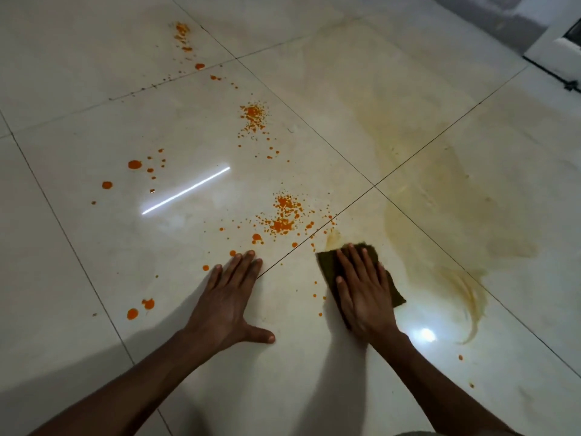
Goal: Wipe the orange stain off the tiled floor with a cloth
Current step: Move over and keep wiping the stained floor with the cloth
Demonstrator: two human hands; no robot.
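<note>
From the head view, I am leaning over the tiled floor point(314, 357) with both arms stretched forward. My right hand point(361, 294) is lying flat with straight, spread fingers, its grip released, pressing the dark cloth point(327, 262) onto the tile just right of a grout line. My left hand point(229, 306) is bracing palm-down on the floor, grip released, thumb pointing right. Orange stain point(283, 215) droplets are scattering ahead of my hands and off to the left. A yellowish smear point(456, 199) is spreading to the right of the cloth.
</note>
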